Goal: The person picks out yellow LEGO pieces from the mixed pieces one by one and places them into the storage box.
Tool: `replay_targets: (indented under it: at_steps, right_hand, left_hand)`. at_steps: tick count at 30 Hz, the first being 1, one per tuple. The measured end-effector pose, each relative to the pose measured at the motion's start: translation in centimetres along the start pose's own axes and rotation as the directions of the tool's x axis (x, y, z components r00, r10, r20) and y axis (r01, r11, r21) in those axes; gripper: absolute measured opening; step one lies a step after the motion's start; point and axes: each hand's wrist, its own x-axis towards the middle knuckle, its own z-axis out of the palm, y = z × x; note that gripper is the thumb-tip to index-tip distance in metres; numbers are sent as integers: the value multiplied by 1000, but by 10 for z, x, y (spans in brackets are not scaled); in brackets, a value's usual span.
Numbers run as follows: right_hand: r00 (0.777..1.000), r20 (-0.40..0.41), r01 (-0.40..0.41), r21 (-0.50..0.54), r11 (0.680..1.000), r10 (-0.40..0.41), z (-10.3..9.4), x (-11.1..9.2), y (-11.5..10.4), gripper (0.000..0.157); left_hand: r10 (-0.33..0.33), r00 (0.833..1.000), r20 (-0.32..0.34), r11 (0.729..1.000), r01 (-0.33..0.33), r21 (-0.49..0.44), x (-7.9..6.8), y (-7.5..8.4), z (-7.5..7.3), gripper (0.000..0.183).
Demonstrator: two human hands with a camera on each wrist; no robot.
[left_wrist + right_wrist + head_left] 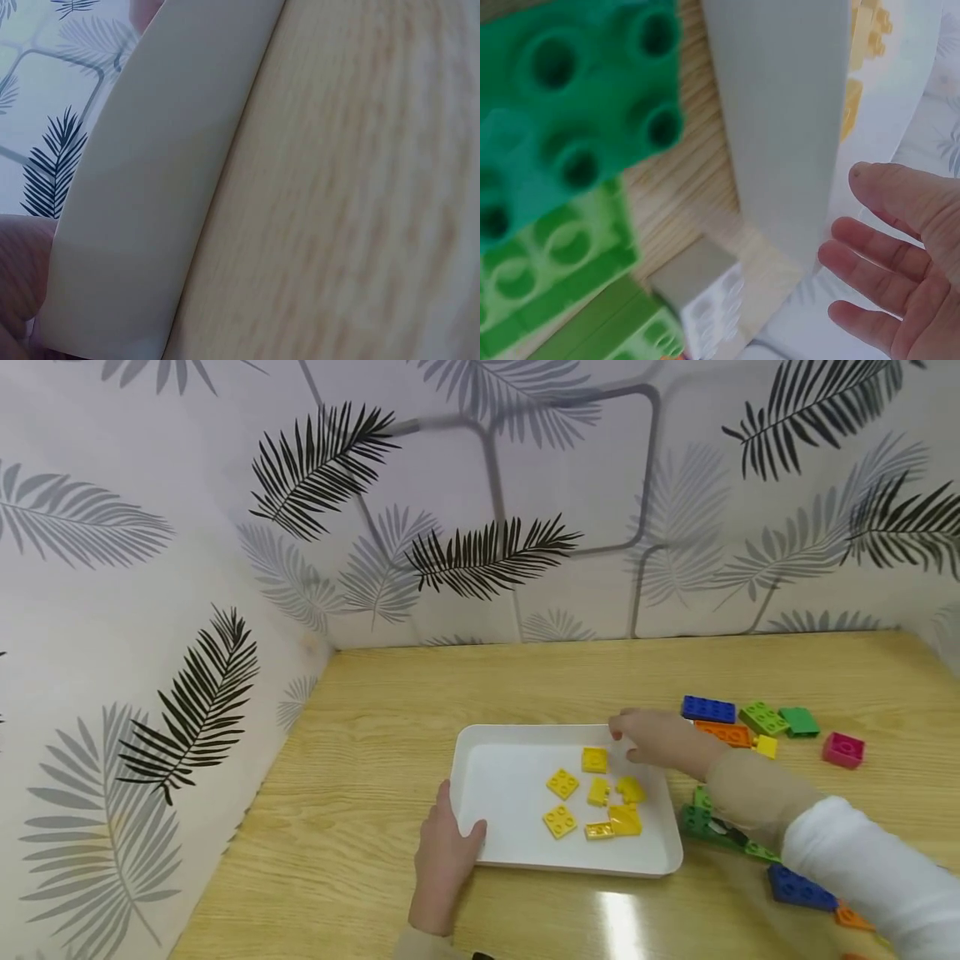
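Observation:
A white tray point(510, 793) lies on the table with several yellow toy bricks point(562, 783) in its right half. My left hand point(444, 852) holds the tray by its near left corner, thumb over the rim and fingers along the outer side. In the left wrist view the tray's wall point(142, 180) fills the middle, with part of the hand point(22, 277) at its edge. Over the far right corner of the tray is my right hand point(667, 739). The right wrist view shows its fingers point(877, 270) spread and loosely bent, holding nothing, beside the tray rim.
Right of the tray lie loose bricks: a blue one point(708, 708), an orange one point(722, 732), a lime one point(763, 718) and a pink one point(843, 749). Green bricks point(697, 820) and another blue brick point(801, 888) lie under and near the right forearm. A leaf-patterned curtain point(465, 560) hangs behind.

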Motion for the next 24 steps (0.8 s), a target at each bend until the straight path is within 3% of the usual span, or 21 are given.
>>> replay_targets:
  at_steps: [6,10,24]
  right_hand:
    - [999,-52,4,14,1000,-4,-2,-12,11,24]
    - [999,-43,-27,30,999,29,-5,-17,21,24]
    - [993,-105,-46,-11,999,44,0,-50,77,20]
  left_hand:
    - [-9,1000,0,1000,9,2,0,0,-1,72]
    - [-4,1000,7,1000,4,-4,0,-1,0,72]
    - [-9,1000,8,1000,9,3,0,-1,-4,71]
